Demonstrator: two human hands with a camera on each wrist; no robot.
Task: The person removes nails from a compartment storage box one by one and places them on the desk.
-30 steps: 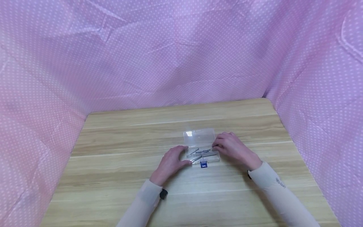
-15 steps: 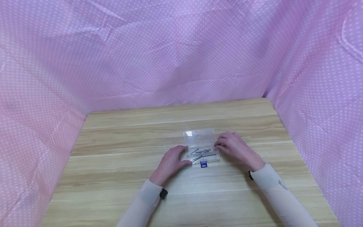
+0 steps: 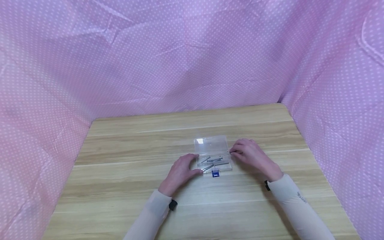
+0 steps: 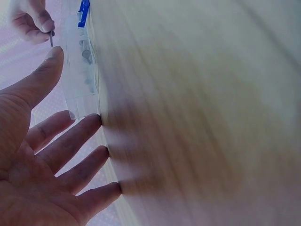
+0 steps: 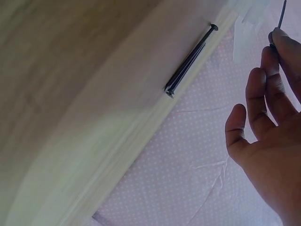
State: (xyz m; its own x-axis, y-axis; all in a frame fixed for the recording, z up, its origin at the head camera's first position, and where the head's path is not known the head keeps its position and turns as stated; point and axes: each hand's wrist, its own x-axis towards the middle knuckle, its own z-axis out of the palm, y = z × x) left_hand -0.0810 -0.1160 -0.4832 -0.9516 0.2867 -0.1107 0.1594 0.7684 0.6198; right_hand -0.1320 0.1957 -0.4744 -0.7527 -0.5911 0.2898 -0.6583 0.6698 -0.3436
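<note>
A clear plastic box (image 3: 223, 167) lies with its lid (image 3: 211, 145) folded back on the wooden table. Several nails (image 3: 214, 160) lie inside, split between its compartments. My left hand (image 3: 179, 174) spans the box's left end, thumb at the front corner and index finger near the hinge side. In the left wrist view its fingers (image 4: 70, 143) are spread and nearly straight, some tips on the table. Just off the box's right rear corner, my right hand (image 3: 248, 155) pinches a nail (image 5: 281, 15) between thumb and fingers; its tip points left over the box.
A blue latch (image 3: 215, 173) sits at the box's front. In the right wrist view a few dark nails (image 5: 190, 61) lie together on the table (image 5: 70, 94), hidden in the head view. A pink dotted cloth (image 3: 192, 66) surrounds the table's back and sides.
My right hand has drawn back a little to the right, pulling the pinched nail partly away from over the box. The left hand and the box have stayed put.
</note>
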